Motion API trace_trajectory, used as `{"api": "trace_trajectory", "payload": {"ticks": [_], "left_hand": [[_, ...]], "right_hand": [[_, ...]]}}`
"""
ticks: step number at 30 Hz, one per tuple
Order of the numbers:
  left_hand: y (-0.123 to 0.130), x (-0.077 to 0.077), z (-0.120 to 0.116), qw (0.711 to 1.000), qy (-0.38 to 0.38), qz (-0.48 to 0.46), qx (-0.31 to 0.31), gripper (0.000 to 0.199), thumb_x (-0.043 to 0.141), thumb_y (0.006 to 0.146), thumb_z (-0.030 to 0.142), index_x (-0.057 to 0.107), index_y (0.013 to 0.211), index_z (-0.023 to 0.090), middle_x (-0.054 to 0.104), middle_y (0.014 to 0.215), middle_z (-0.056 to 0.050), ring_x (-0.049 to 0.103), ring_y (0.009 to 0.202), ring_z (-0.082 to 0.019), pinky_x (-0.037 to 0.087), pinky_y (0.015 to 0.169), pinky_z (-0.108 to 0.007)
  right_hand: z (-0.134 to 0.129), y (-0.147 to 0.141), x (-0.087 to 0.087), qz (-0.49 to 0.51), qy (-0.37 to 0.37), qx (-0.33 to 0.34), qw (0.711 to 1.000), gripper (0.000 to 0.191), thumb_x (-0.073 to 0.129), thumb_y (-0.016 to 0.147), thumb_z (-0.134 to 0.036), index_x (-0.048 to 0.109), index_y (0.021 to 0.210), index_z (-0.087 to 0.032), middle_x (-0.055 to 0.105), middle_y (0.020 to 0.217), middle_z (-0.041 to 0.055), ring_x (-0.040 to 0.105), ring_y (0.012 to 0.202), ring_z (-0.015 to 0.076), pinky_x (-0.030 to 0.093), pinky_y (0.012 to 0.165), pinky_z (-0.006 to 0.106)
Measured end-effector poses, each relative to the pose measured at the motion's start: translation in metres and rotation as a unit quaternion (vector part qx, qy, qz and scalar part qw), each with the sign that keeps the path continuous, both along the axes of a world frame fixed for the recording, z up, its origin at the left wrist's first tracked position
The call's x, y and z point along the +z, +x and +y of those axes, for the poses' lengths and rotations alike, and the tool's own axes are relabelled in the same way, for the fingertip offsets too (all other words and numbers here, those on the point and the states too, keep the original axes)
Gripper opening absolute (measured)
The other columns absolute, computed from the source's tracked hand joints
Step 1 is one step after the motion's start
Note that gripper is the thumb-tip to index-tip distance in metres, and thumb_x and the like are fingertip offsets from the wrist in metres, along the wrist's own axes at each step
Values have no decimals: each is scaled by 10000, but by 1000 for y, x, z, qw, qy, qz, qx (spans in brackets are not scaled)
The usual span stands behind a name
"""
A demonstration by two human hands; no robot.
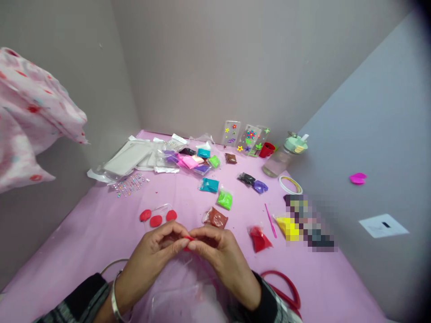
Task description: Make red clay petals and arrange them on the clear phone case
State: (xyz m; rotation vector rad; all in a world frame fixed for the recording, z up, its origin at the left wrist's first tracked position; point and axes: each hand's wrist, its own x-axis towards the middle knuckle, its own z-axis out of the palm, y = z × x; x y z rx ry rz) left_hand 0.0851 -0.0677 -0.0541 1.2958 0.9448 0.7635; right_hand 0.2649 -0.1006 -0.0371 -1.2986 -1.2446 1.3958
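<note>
My left hand (148, 251) and my right hand (224, 255) meet above the table, their thumbs and fingertips pinching a small piece of red clay (188, 246). Most of that piece is hidden by the fingers. Just beyond my left hand lie three flattened red clay discs (156, 220), beside the outline of something clear. A clear plastic sheet or case (175, 300) rests below my wrists. Past my right hand is a packet of brown clay (216, 218), and to its right an opened packet of red clay (260, 238).
Green (225, 199) and teal (209, 185) clay packets lie farther back. At right are a pink tool (270, 220), yellow clay (288, 228), a tape roll (290, 185) and a bottle (279, 159). Decorated clear cases (251, 138) lean at the back. A red-handled item (292, 287) sits front right.
</note>
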Motion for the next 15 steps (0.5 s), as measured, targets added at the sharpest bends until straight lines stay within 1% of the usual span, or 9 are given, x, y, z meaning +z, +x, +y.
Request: {"api": "trace_trajectory", "payload": {"ticks": [2,4,6,7,11,13,15], "left_hand": [[0,0,0,1000,-2,3,13,156,714,851,372,710,861,216,693,845,2,660,812,-169,521,758,-254],[0,-1,0,999,-18,-12,30,193,738,833,364,692,968,235,697,888,7,672,830,-167,535,776,-261],[1,-2,0,998,-45,-30,34,302,772,803,340,654,1066,251,697,906,12,686,843,-167,546,793,-269],[1,-2,0,997,-57,-36,32,336,785,789,327,641,1082,249,697,897,11,693,842,-170,550,797,-276],[3,-2,-1,995,-84,-51,26,346,786,772,304,626,1069,231,699,872,4,706,842,-180,555,799,-293],[4,-2,-2,994,-90,-51,24,364,793,757,287,616,1071,234,693,862,12,705,827,-175,553,784,-287],[4,-1,-3,994,-93,-42,24,413,812,729,262,606,1086,237,693,889,12,703,838,-173,550,781,-283]], "right_hand": [[0,0,0,2,-1,-16,1000,155,757,830,-322,797,802,-175,721,750,15,597,686,129,445,657,225],[1,0,-1,-3,0,-31,1000,176,748,829,-319,775,746,-167,701,691,8,572,639,122,440,637,227],[2,0,-1,-5,5,-42,999,183,738,830,-321,769,736,-168,685,669,4,550,623,120,435,632,231],[2,1,-1,-6,9,-44,999,180,734,831,-326,774,747,-171,682,672,4,546,623,121,434,631,233],[2,1,-1,2,11,-30,999,192,734,832,-347,804,930,-198,714,755,11,568,655,132,434,630,239],[2,0,-1,-1,13,-34,999,166,739,824,-330,799,896,-193,716,765,10,575,673,132,430,639,236],[2,0,-1,-13,18,-45,999,144,734,825,-311,778,790,-178,700,736,7,567,673,127,422,641,233]]}}
